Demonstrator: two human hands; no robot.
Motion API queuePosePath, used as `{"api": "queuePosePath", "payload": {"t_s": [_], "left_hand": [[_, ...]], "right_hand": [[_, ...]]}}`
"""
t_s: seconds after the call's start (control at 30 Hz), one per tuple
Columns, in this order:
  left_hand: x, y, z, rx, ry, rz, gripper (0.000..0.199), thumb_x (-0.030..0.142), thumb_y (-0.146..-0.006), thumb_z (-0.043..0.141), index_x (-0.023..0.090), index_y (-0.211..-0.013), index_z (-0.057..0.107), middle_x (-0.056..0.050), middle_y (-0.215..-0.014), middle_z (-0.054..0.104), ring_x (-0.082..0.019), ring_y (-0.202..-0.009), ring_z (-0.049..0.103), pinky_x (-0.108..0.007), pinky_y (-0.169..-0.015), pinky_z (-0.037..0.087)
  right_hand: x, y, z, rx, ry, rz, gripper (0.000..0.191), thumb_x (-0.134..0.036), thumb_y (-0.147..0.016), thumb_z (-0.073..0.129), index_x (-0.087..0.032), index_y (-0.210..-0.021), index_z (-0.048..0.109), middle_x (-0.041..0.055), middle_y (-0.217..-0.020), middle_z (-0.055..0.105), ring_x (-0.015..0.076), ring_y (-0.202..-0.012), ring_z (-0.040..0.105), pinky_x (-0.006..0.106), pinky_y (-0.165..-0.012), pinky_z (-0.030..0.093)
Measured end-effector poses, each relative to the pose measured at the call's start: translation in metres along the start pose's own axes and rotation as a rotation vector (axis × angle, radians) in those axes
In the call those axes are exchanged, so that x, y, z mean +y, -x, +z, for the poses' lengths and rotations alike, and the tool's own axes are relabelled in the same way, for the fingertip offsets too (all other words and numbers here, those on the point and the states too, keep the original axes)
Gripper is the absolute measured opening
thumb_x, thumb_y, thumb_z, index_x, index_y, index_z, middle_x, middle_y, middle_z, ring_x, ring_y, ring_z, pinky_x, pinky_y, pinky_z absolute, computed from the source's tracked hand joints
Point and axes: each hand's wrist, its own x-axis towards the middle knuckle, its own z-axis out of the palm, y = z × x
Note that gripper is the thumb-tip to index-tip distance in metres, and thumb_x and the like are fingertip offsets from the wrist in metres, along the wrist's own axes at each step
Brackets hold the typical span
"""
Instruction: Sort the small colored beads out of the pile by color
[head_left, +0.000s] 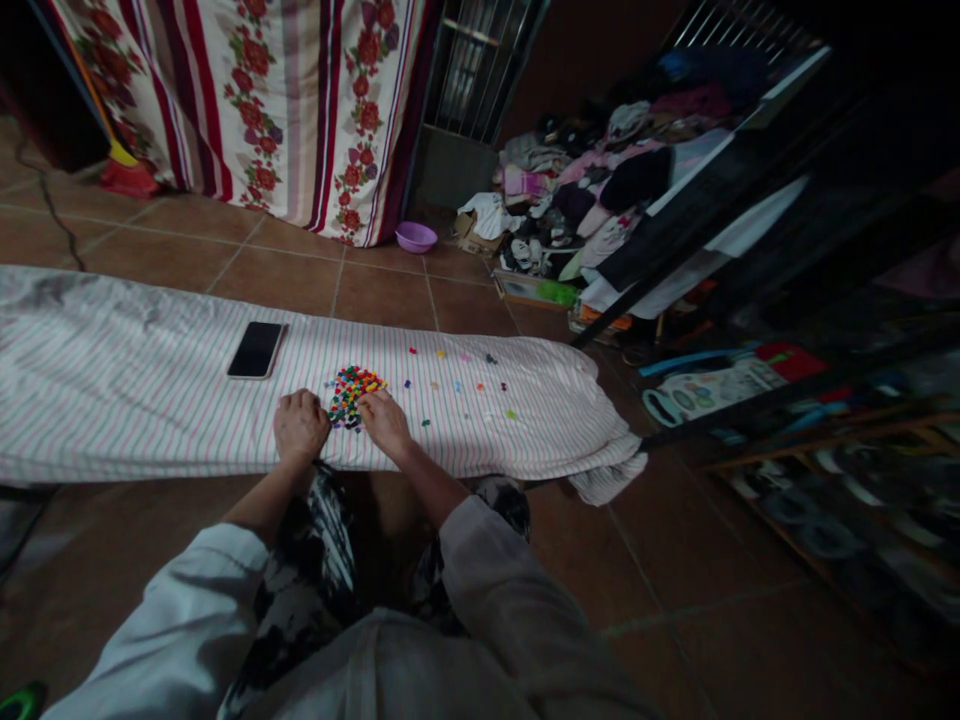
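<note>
A heap of small multicoloured pieces (pixel 351 388), too small to name exactly, lies on a striped cloth (pixel 172 400) in front of me. At the heap's left edge rests my left hand (pixel 301 425), its fingers curled down and closed; what is under them is hidden. My right hand (pixel 385 423) is over the heap's right side with fingertips pinched together among the pieces. Whatever it pinches cannot be made out. To the right, single pieces and tiny groups are spread apart, among them a yellow-green piece (pixel 511 414), an orange piece (pixel 480 387) and a dark group (pixel 491 359).
A phone (pixel 256 350) lies on the cloth left of the heap. Beyond are a floral curtain (pixel 300 120), a purple basin (pixel 415 237) and a red-and-yellow broom (pixel 127 172). Piled clothes (pixel 577 185) and a dark metal frame (pixel 720 425) stand to the right.
</note>
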Motion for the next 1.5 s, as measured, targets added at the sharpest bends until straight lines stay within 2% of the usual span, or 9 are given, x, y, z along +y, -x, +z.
{"api": "queuePosePath", "payload": {"t_s": [0.2,0.4,0.6,0.73,0.87,1.17,1.5], "left_hand": [[0.0,0.001,-0.002,0.007,-0.013,0.011,0.019,0.023,-0.083,0.042,0.015,-0.091,0.058,-0.015,-0.096,0.061,-0.03,-0.093,0.05,-0.042,-0.081,0.038],[-0.003,0.001,0.002,0.054,-0.056,0.042,0.019,0.023,-0.084,0.042,0.015,-0.089,0.058,-0.014,-0.093,0.062,-0.03,-0.091,0.05,-0.042,-0.081,0.038],[-0.002,0.002,0.001,0.039,-0.069,0.034,0.02,0.024,-0.084,0.043,0.014,-0.091,0.058,-0.014,-0.095,0.062,-0.031,-0.091,0.05,-0.041,-0.078,0.038],[-0.001,0.002,-0.001,0.036,-0.069,0.04,0.02,0.024,-0.084,0.042,0.014,-0.09,0.058,-0.014,-0.093,0.062,-0.03,-0.09,0.05,-0.041,-0.08,0.038],[0.0,0.002,-0.002,0.038,-0.06,0.039,0.019,0.025,-0.084,0.042,0.015,-0.089,0.058,-0.014,-0.092,0.062,-0.031,-0.09,0.05,-0.041,-0.08,0.038],[-0.002,0.001,0.001,0.03,-0.045,0.059,0.021,0.025,-0.085,0.04,0.016,-0.09,0.058,-0.015,-0.093,0.062,-0.03,-0.09,0.052,-0.044,-0.083,0.038],[0.003,0.001,-0.004,0.039,-0.009,0.018,0.02,0.024,-0.083,0.041,0.017,-0.09,0.059,-0.014,-0.092,0.061,-0.031,-0.09,0.051,-0.045,-0.081,0.037]], "right_hand": [[0.035,0.019,-0.008,0.137,-0.129,0.06,0.016,-0.023,-0.091,0.053,-0.023,-0.097,0.068,0.0041,-0.099,0.059,0.0154,-0.089,0.059,0.027,-0.084,0.047],[0.091,0.046,-0.03,0.363,-0.194,0.091,0.021,-0.021,-0.086,0.05,-0.021,-0.095,0.069,0.0054,-0.093,0.062,0.0163,-0.083,0.06,0.029,-0.08,0.05],[0.155,0.073,-0.071,0.592,-0.066,0.223,0.025,-0.02,-0.079,0.045,-0.018,-0.085,0.069,0.008,-0.084,0.066,0.0202,-0.083,0.059,0.033,-0.081,0.049],[0.193,0.089,-0.095,0.642,0.04,0.352,0.026,-0.022,-0.078,0.044,-0.017,-0.085,0.067,0.0077,-0.08,0.066,0.0203,-0.08,0.058,0.032,-0.079,0.048],[0.219,0.099,-0.108,0.664,0.113,0.475,0.027,-0.023,-0.076,0.042,-0.016,-0.085,0.067,0.008,-0.078,0.066,0.0205,-0.078,0.057,0.031,-0.077,0.045],[0.242,0.1,-0.109,0.664,0.105,0.523,0.025,-0.02,-0.073,0.042,-0.017,-0.081,0.066,0.007,-0.081,0.067,0.0193,-0.08,0.059,0.03,-0.078,0.046],[0.241,0.099,-0.107,0.682,0.118,0.506,0.029,-0.018,-0.072,0.04,-0.016,-0.085,0.066,0.0077,-0.082,0.065,0.0203,-0.082,0.056,0.033,-0.08,0.046]]}}
